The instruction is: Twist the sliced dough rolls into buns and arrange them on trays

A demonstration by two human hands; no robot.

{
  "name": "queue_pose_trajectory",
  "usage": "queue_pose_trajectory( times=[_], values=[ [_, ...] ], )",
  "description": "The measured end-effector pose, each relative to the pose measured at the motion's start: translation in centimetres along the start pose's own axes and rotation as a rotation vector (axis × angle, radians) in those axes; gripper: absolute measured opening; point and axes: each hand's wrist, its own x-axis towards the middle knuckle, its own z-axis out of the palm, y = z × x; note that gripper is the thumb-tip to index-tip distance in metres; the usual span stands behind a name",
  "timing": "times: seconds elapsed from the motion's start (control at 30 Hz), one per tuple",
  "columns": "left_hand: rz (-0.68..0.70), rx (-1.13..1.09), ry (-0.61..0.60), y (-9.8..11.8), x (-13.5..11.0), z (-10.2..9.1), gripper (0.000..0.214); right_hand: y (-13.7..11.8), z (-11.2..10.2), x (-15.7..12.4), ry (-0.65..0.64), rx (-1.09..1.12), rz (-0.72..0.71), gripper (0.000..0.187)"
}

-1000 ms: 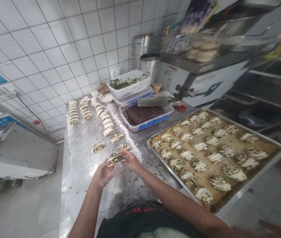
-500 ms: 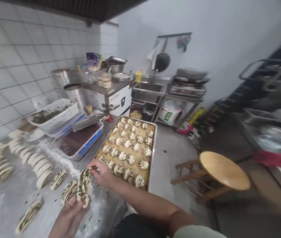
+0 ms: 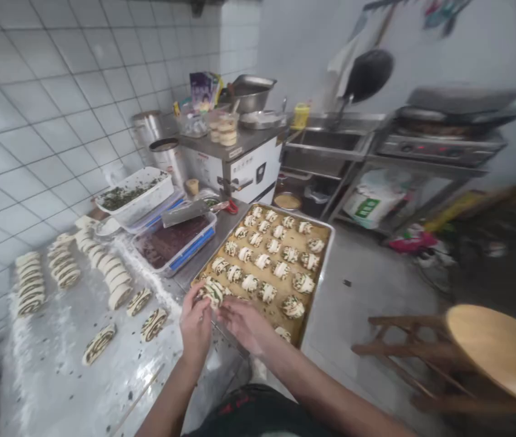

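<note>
My left hand (image 3: 195, 328) and my right hand (image 3: 241, 320) are together at the near left corner of a metal baking tray (image 3: 318, 273). Both grip one scallion dough roll (image 3: 213, 291) over that corner. The tray holds several rows of shaped rolls (image 3: 267, 255) on brown paper. On the floured steel counter (image 3: 57, 376) to the left lie cut dough slices (image 3: 147, 315) and rows of uncut pieces (image 3: 30, 285).
Behind the tray are a tub of dark filling (image 3: 171, 241) with a scraper (image 3: 185, 212) on it and a tub of chopped greens (image 3: 133, 197). A wooden stool (image 3: 485, 358) stands at the right. A sink (image 3: 326, 142) and stove (image 3: 449, 130) line the far wall.
The view swung right, then partly back. My hands carried the roll from over the counter to the tray's near corner, and the left hand joined the right on it.
</note>
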Motion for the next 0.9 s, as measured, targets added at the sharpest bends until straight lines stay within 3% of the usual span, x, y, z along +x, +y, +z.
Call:
queue_pose_trajectory(
  times=[0.1, 0.33, 0.57, 0.67, 0.73, 0.8, 0.9],
  values=[
    [-0.012, -0.034, -0.121, 0.5, 0.3, 0.6, 0.018, -1.5, -1.2, 0.4, -0.052, 0.035, 0.031, 0.018],
    [-0.053, -0.031, -0.348, 0.1, 0.7, 4.2, 0.025, -3.4, -5.4, 2.0, 0.045, 0.045, 0.021, 0.017],
    [-0.138, 0.04, -0.412, -0.1, 1.1, 9.1, 0.029, -8.1, -11.7, 2.7, -0.009, 0.059, 0.175, 0.024],
    [-0.132, 0.046, -0.339, -1.1, 1.2, 10.6, 0.026, -12.2, -15.6, 3.8, -0.027, -0.13, 0.216, 0.027],
    [-0.142, 0.076, -0.287, -2.5, 1.4, 10.6, 0.025, -16.0, -18.5, 4.9, -0.028, -0.309, 0.204, 0.028],
    [-0.145, 0.147, -0.271, -4.5, 1.7, 9.6, 0.026, -20.5, -21.4, 6.6, -0.003, -0.523, 0.172, 0.03],
    [-0.248, 0.207, -0.22, -7.9, 1.9, 6.9, 0.026, -27.0, -25.4, 9.6, 0.156, -0.88, 0.119, 0.024]
  ],
)
